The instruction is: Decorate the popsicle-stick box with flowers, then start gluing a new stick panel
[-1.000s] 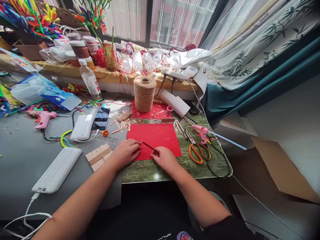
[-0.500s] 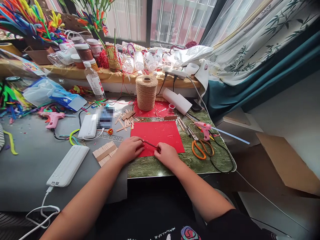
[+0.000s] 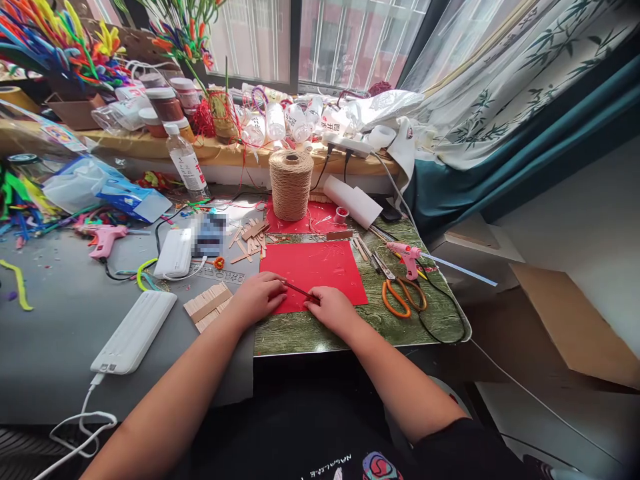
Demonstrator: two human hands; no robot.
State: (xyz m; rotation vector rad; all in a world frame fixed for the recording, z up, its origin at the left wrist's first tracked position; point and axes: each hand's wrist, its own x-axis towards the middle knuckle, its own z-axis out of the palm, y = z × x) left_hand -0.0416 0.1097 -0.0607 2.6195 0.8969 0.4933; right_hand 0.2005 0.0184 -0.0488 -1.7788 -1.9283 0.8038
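Observation:
Between my two hands runs a thin dark brown strip (image 3: 299, 290), slightly slanted, above the red sheet (image 3: 320, 267). The fingers of my left hand (image 3: 260, 295) close on its left end, at the sheet's left edge. My right hand (image 3: 332, 307) pinches the other end near the sheet's front edge. Whether the strip touches the sheet is hard to tell. Beside my left forearm lies a flat panel of wooden sticks (image 3: 207, 307) with a brown band across it. Several loose wooden sticks (image 3: 253, 239) are heaped behind my left hand.
Orange-handled scissors (image 3: 404, 297) and a pink glue gun (image 3: 410, 260) with a cord lie at the right. A twine spool (image 3: 291, 187) stands behind the red sheet. On the left are a white power bank (image 3: 135, 330), another pink glue gun (image 3: 105, 239) and a plastic bottle (image 3: 187, 167).
My right fingers have shifted slightly on the strip's right end. My left hand stays almost where it was. The whole view has moved a little.

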